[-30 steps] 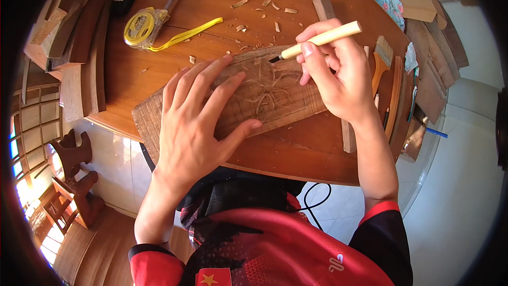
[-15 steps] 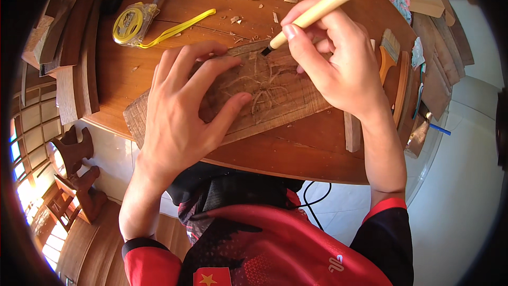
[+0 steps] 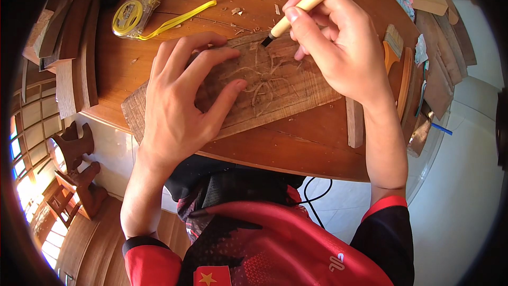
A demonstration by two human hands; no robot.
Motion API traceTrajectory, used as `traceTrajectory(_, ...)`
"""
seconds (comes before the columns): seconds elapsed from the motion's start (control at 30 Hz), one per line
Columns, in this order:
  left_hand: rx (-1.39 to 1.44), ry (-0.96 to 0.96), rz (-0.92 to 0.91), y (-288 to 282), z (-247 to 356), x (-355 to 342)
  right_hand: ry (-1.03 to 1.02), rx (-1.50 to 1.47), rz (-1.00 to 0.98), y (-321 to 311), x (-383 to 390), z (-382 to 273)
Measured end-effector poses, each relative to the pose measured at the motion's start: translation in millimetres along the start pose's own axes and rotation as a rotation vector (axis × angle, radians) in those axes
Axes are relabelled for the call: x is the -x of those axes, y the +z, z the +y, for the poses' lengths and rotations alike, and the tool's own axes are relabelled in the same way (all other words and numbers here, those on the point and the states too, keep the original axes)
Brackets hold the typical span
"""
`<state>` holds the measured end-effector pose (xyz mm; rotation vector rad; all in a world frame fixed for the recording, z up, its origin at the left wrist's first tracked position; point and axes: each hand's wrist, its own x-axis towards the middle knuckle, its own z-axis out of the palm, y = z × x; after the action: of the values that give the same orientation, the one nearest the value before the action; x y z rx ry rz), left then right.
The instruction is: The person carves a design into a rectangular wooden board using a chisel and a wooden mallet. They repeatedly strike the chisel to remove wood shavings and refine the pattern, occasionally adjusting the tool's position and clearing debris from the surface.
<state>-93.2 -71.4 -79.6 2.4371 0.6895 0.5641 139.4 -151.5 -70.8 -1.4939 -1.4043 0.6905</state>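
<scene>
On the table: board, pattern lined, wood between apparently uncut
Left hand: spread on board
Right hand: grasping tool

Beyond the left edge of the polished brown table, bright light glows at a gridded window, with dark, curved wooden furniture nearby and a brown wooden surface below. Pale tiled floor shows past the near edge; a smooth whitish surface spreads beyond the right.
</scene>
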Motion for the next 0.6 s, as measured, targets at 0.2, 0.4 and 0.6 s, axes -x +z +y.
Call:
traceTrajectory(0.2,-0.016,0.013,0.010,0,-1,1,0.149,0.028,-0.094,-11,-11,-18)
traceTrajectory(0.4,-0.015,0.013,0.014,2,-1,0,0.116,0.068,-0.073,-9,-8,-11)
traceTrajectory(0.6,-0.029,0.008,0.013,2,0,1,0.078,0.039,-0.073,-8,-9,-13)
